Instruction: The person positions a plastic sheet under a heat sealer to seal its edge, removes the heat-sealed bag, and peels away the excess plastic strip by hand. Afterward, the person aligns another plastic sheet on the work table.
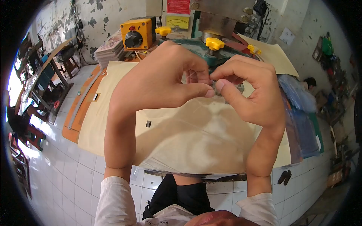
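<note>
A clear plastic sheet (200, 132) with glare and wrinkles spreads from my fingers down over the cream-coloured board (113, 124) to the table's front edge. My left hand (158, 79) is closed, thumb against fingers, pinching the sheet's far edge. Close beside it, fingertips almost touching, my right hand (256, 86) pinches the same edge. The exact grip points are partly hidden by my fingers. A small dark rectangular piece (148, 123) lies on the board below my left wrist.
Behind my hands stands a green press with yellow knobs (215, 44). An orange control box (138, 34) with a black dial is at back left, beside a stack of printed sheets (109, 49). Bluish plastic sheets (301, 113) lie at right. A metal ruler (83, 98) lies at left.
</note>
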`<state>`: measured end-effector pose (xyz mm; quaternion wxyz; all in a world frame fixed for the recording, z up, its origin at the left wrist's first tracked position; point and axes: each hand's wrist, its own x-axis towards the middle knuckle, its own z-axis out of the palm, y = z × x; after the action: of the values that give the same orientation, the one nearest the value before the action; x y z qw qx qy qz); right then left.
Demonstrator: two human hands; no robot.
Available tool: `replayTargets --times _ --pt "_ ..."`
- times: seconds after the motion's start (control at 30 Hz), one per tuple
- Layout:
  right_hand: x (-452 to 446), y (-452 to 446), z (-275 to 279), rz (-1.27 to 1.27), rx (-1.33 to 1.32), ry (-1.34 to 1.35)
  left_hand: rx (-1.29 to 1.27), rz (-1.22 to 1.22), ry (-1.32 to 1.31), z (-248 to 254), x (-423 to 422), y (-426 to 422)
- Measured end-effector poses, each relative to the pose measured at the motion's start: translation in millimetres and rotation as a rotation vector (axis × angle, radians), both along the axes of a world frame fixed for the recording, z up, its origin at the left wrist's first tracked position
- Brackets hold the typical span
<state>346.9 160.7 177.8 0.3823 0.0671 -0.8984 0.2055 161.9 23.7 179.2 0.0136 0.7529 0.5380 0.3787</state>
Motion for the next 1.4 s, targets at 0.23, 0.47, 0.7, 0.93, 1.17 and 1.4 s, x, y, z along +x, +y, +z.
replayTargets --times 0.23,0.47,0.7,0.93,1.17,1.4 --pt "0 0 0 -0.003 0.04 -0.041 -0.005 0.02 0.019 1 0 0" --pt "-3 1 -1 -0.035 0.052 -0.049 0.009 0.027 0.0 -1 0 0" --pt "-5 0 -1 0.005 -0.028 -0.053 0.079 0.089 0.015 2 4 -4" --pt "9 5 7 -0.014 -0.041 -0.14 0.116 0.142 -0.039 9 -1 -14" --pt "24 19 14 -0.038 -0.089 -0.428 0.09 0.212 -0.077 13 -8 -22" --pt "33 31 10 0.006 -0.248 -0.404 0.2 0.234 -0.227 12 -16 -27"
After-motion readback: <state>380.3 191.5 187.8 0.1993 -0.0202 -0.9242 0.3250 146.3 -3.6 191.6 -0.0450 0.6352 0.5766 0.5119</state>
